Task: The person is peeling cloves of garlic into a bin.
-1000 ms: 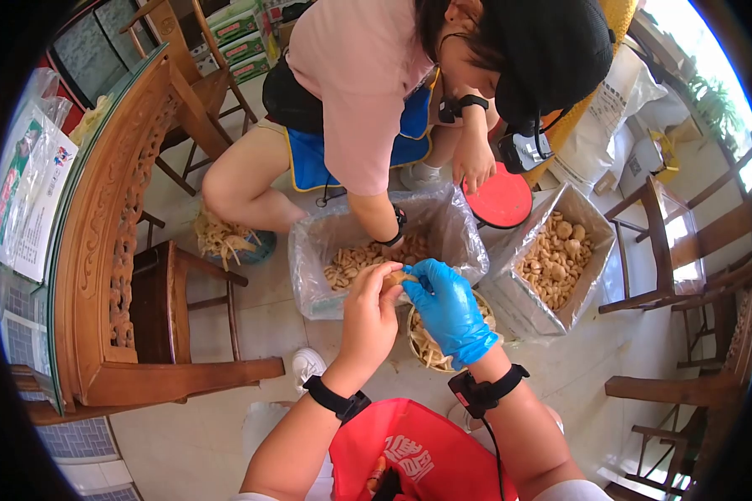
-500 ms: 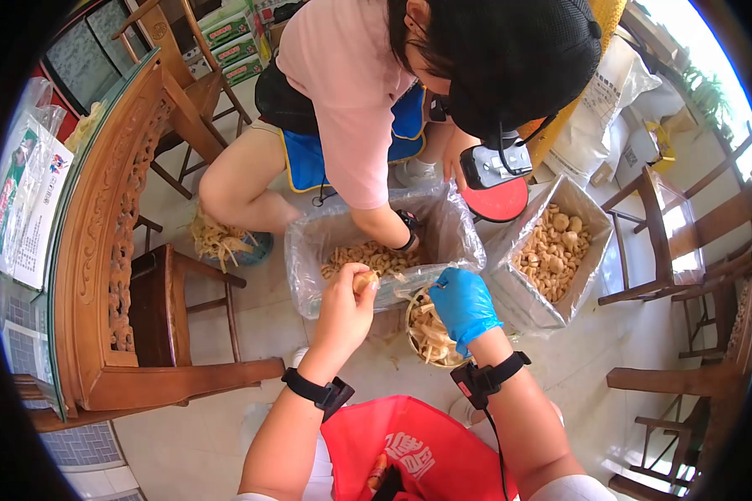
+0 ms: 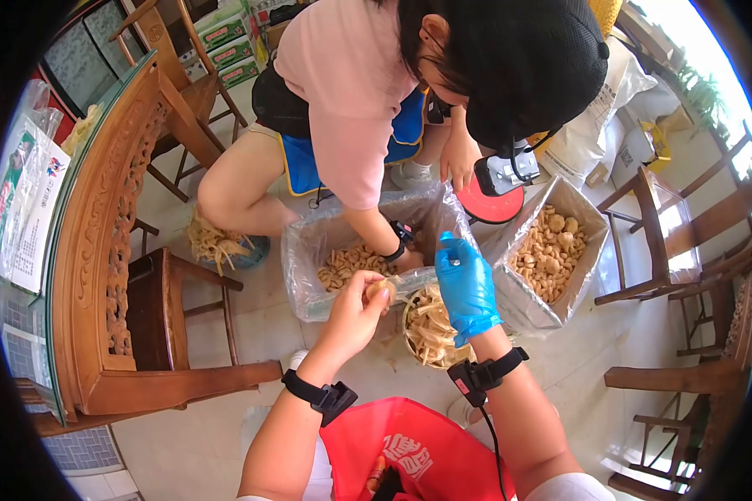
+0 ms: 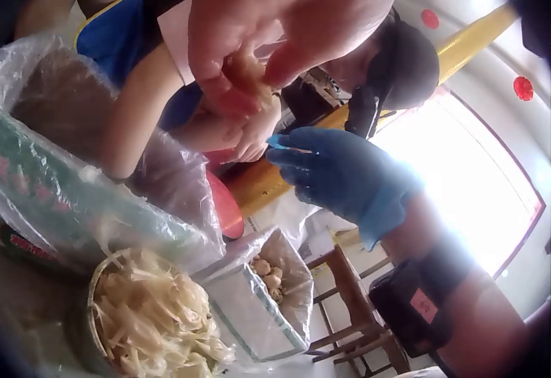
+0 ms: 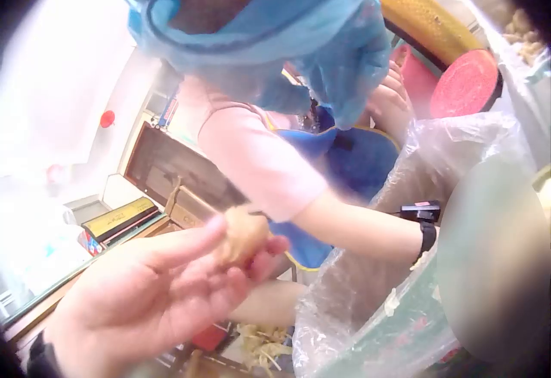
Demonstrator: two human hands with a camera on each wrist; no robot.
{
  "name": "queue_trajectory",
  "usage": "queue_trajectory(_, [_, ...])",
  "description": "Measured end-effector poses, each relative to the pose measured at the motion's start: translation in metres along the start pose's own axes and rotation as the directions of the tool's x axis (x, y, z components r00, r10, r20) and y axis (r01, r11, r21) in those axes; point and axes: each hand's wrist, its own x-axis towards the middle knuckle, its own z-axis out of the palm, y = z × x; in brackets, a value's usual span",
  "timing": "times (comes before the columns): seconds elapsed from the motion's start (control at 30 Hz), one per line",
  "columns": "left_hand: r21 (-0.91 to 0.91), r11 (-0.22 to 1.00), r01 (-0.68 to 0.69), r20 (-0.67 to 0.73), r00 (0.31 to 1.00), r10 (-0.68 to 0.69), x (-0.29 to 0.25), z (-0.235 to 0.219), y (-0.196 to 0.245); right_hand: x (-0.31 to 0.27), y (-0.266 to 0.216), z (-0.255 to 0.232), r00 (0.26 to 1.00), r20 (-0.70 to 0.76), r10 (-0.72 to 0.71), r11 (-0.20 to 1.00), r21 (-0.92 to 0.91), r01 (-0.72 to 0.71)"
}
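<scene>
My bare left hand pinches a pale tan, knobby lump between thumb and fingers, held up near the front edge of a plastic-lined box. Close up in the right wrist view, the lump looks rounded and peeled. To its right, my right hand in a blue glove is raised above a round basket of pale fibrous peel strips. In the left wrist view its fingers curl around a small thin object, mostly hidden by the glove. The two hands are apart.
Opposite me a person in a pink shirt reaches one arm into the lined box of tan pieces. A second lined box of lumps stands at right, beside a red round stool. Wooden furniture borders the left; chairs the right.
My hands have separated from working together on the lump. The gloved right hand moved right, then rose above the basket; the left kept the lump, moving left and slightly lower.
</scene>
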Motion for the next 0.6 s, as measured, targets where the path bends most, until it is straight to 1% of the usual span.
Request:
queue_trajectory(0.03, [-0.078, 0.997, -0.006, -0.005, 1.0, 0.005, 0.002, 0.002, 0.002, 0.0, 0.0, 0.0, 0.996, 0.084, 0.001, 1.0, 0.014, -0.002])
queue_trajectory(0.07, [-0.156, 0.988, -0.007, -0.011, 1.0, 0.006, 0.002, 0.003, 0.004, 0.0, -0.003, -0.001, 0.996, 0.087, 0.004, 1.0, 0.013, -0.005])
queue_trajectory(0.1, [-0.156, 0.988, -0.006, -0.012, 1.0, 0.004, 0.002, 0.004, 0.006, 0.0, -0.009, -0.003, 0.975, 0.221, 0.031, 0.999, 0.006, -0.033])
queue_trajectory(0.13, [-0.224, 0.974, 0.018, -0.012, 1.0, -0.021, 0.003, 0.005, 0.009, -0.001, -0.015, -0.004, 0.936, 0.347, 0.057, 0.998, -0.005, -0.059])
queue_trajectory(0.17, [-0.29, 0.956, 0.042, -0.012, 0.999, -0.048, 0.002, 0.005, 0.011, -0.003, -0.02, -0.004, 0.868, 0.487, 0.092, 0.974, 0.136, -0.179])
queue_trajectory(0.2, [-0.289, 0.956, 0.042, -0.013, 0.999, -0.048, 0.002, 0.005, 0.012, -0.005, -0.026, -0.005, 0.868, 0.488, 0.091, 0.974, 0.137, -0.179])
queue_trajectory(0.27, [-0.391, 0.916, 0.09, -0.006, 0.995, -0.101, 0.002, 0.005, 0.013, -0.008, -0.037, -0.009, 0.847, 0.53, -0.036, 0.971, 0.22, -0.096])
queue_trajectory(0.3, [-0.391, 0.916, 0.09, -0.007, 0.995, -0.101, 0.002, 0.004, 0.014, -0.011, -0.045, -0.014, 0.823, 0.56, -0.096, 0.97, 0.239, -0.049])
queue_trajectory(0.33, [-0.44, 0.892, 0.105, 0.004, 0.993, -0.115, 0.002, 0.002, 0.016, -0.012, -0.045, -0.014, 0.823, 0.56, -0.096, 0.97, 0.239, -0.049])
queue_trajectory(0.37, [-0.487, 0.865, 0.123, 0.016, 0.991, -0.132, 0.001, 0.002, 0.017, -0.015, -0.043, -0.013, 0.81, 0.572, -0.133, 0.98, 0.195, 0.023])
queue_trajectory(0.4, [-0.485, 0.865, 0.124, 0.016, 0.991, -0.133, 0.001, 0.002, 0.018, -0.017, -0.042, -0.013, 0.794, 0.583, -0.17, 0.983, 0.152, 0.098])
queue_trajectory(0.47, [-0.466, 0.876, 0.124, 0.025, 0.992, -0.127, -0.001, 0.003, 0.021, -0.017, -0.039, -0.011, 0.783, 0.595, -0.179, 0.98, 0.174, 0.092])
queue_trajectory(0.53, [-0.484, 0.867, 0.12, 0.034, 0.992, -0.119, -0.001, 0.005, 0.017, -0.019, -0.038, -0.009, 0.798, 0.555, -0.234, 0.971, 0.172, 0.165])
queue_trajectory(0.57, [-0.502, 0.857, 0.116, 0.04, 0.993, -0.111, -0.002, 0.005, 0.016, -0.019, -0.039, -0.01, 0.796, 0.558, -0.234, 0.971, 0.173, 0.165])
queue_trajectory(0.6, [-0.502, 0.857, 0.117, 0.039, 0.993, -0.112, -0.002, 0.004, 0.016, -0.02, -0.041, -0.013, 0.789, 0.535, -0.302, 0.953, 0.169, 0.25])
